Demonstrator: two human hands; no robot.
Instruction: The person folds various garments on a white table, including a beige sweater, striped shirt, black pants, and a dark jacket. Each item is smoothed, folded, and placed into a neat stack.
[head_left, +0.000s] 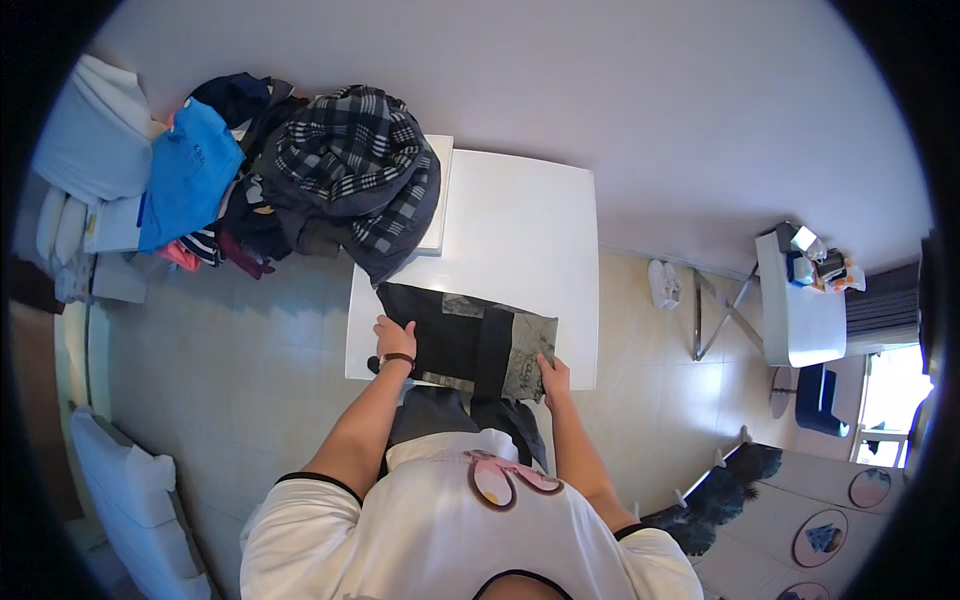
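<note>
A black garment with grey-green printed panels (450, 330) lies partly folded across the near part of a white table (525, 217). One dark strip of it reaches over the table's near edge. My left hand (396, 337), with a dark band at the wrist, rests on the garment's left part; whether its fingers grip the cloth is unclear. My right hand (555, 377) holds the printed right edge between thumb and fingers. Just beyond the garment's far left corner, a dark jacket with black-and-white plaid lining (352, 165) is heaped on a white box (435, 232).
Left of the jacket are a blue cloth (191, 180), more piled clothes and white bedding (97, 142). White shoes (664, 285) stand on the floor to the right, near a white desk (802, 322) with crossed metal legs. A bed (757, 517) is at the lower right.
</note>
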